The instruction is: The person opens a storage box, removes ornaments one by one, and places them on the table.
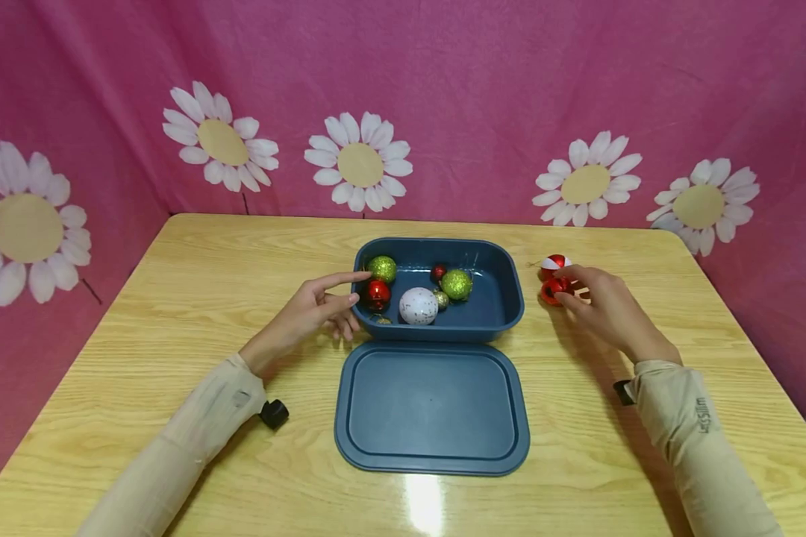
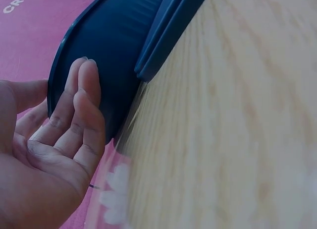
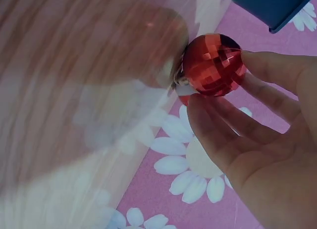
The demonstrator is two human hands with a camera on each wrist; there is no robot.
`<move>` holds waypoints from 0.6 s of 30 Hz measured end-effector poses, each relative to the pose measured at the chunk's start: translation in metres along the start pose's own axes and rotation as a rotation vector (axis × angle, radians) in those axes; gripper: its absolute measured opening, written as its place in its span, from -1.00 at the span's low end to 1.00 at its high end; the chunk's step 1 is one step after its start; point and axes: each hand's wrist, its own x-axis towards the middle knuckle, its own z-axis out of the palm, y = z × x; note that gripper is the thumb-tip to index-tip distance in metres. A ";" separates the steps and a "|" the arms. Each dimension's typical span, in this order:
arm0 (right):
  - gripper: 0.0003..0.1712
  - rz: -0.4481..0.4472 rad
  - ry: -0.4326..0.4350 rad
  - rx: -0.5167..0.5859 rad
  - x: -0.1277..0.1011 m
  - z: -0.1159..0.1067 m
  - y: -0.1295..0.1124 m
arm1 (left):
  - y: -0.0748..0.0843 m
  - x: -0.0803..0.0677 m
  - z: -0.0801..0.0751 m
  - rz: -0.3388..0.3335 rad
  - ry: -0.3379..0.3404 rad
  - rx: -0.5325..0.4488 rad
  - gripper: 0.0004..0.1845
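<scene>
At the right of the table my right hand (image 1: 607, 309) pinches a shiny red Christmas bauble (image 3: 213, 65) between thumb and fingers. Its surface is faceted, and its metal cap points down toward the table in the right wrist view. Just behind it lies a red-and-white bauble (image 1: 554, 262). My left hand (image 1: 309, 313) touches the left end of a dark blue box (image 1: 493, 327), fingers fairly straight against its wall and rim. Inside the box are a glittery green bauble (image 1: 381, 268), a red bauble (image 1: 377, 295), a white speckled ball (image 1: 418, 306), another green bauble (image 1: 457, 284) and small ones.
A dark blue lid (image 1: 433, 406) lies flat on the wooden table (image 1: 208, 298), directly in front of the box. Pink cloth (image 1: 457, 97) with daisies hangs behind and at both sides of the table.
</scene>
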 end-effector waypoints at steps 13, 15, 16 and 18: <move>-0.65 0.004 0.076 -0.032 -0.002 -0.017 0.008 | 0.001 0.003 0.000 0.008 -0.008 -0.038 -0.50; -0.64 -0.019 0.099 -0.030 -0.002 -0.018 0.009 | 0.000 0.001 0.001 0.006 -0.001 -0.045 -0.50; -0.65 -0.023 0.104 -0.028 -0.002 -0.018 0.010 | 0.000 0.000 0.001 0.003 0.002 -0.047 -0.50; -0.66 -0.029 0.111 -0.028 -0.003 -0.018 0.010 | -0.001 0.000 0.001 0.000 0.004 -0.051 -0.51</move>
